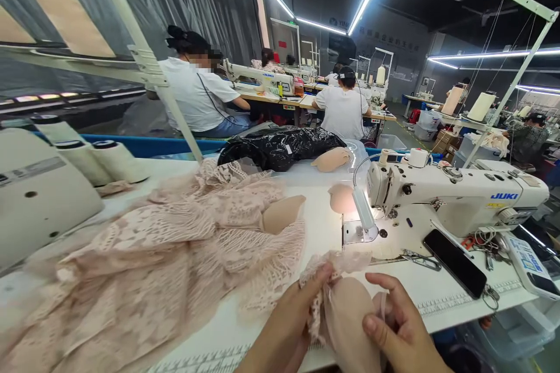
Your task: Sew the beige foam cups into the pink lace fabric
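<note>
- Head view, near edge: the left hand [291,317] pinches a strip of pink lace trim [326,280] against a padded bra cup [350,317], fingers closed on lace and cup together.
- The right hand [400,326] holds the cup's right side, thumb pressed on the foam, its grip closed on the cup.
- The cup sits over the near edge of the white bench [437,291], just short of the Juki sewing machine [455,198] to the right.
- Step in hand, as I judge it: lining the lace up with the cup edge before stitching.
- The next move calls for keeping both layers flush while carrying them far-right under the presser foot.
- To the left lies a heap of lace pieces [161,256] with a spare cup [282,215]; a phone [455,262] and scissors [420,259] lie by the machine.
</note>
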`<state>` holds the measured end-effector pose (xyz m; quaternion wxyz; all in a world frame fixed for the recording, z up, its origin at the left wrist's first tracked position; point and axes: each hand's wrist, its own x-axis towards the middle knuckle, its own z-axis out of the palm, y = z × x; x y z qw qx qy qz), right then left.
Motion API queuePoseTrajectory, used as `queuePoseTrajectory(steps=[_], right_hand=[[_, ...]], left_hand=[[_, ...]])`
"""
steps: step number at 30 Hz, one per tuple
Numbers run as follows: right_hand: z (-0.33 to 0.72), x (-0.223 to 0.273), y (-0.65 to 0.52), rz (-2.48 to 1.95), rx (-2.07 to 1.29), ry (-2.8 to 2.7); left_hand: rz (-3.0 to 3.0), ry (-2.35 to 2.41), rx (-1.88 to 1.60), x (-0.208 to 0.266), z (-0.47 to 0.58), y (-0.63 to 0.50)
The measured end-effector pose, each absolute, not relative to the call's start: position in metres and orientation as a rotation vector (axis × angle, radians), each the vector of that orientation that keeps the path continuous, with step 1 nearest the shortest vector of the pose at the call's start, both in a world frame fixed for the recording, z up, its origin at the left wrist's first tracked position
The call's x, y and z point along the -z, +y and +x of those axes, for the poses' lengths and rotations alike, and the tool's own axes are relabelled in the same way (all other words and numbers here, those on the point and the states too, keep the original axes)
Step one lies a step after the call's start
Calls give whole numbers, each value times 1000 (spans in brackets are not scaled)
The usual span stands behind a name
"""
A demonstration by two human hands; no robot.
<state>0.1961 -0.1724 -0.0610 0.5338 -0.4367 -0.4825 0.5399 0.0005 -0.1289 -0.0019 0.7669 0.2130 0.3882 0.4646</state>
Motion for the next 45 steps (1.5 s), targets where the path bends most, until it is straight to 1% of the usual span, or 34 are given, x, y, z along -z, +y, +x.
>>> queuePoseTrajectory(steps=[4, 9, 21, 31, 38, 45], right_hand=[[203, 66, -175, -1081, -1306, -1209], [203, 64, -176, -1145, -1193, -1143], [192, 65, -167, -1095, -1256, -893], [197, 71, -162, -1015, -1277, -870], [197, 74, -158, -925, -1311, -822], [197, 77, -159, -972, -1250, -875]], left_hand=[[346, 776, -842, 1, -2, -125], [533, 723, -957, 7, -3, -129], [496, 679, -917, 5, 1, -132], [516, 639, -940, 12, 2, -128], [569, 662, -914, 5, 0, -128], [557, 661, -921, -1, 10, -125]])
